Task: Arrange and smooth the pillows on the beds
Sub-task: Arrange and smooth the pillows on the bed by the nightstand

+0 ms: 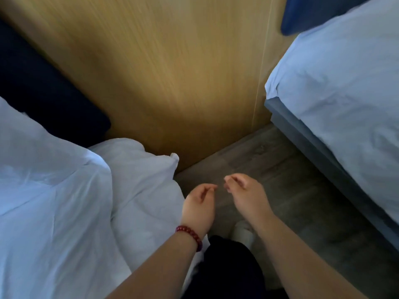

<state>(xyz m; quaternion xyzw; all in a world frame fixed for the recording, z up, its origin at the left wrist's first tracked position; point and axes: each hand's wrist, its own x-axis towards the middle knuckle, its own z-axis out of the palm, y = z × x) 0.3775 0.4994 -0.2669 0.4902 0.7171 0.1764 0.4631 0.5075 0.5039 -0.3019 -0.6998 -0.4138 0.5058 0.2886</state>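
Both hands hover over the floor (280,180), the left hand (199,203) and right hand (244,194) loosely curled, holding nothing. The rumpled pillow (138,180) lies just left of them by the wooden wall (172,72); I'd grip two corners, square it, then stroke outward.

Dim overall, with soft, cool light that seems to come from the near side, though its source is out of view. The left bed (54,190) and right bed (345,83) carry a bluish cast. A warmer, brighter patch lies on the wooden wall panel (172,72), streaked with motion blur. The floor (291,190) sits in shadow. The left hand (199,203) and right hand (244,193) look slightly soft; edges bow toward the corners.
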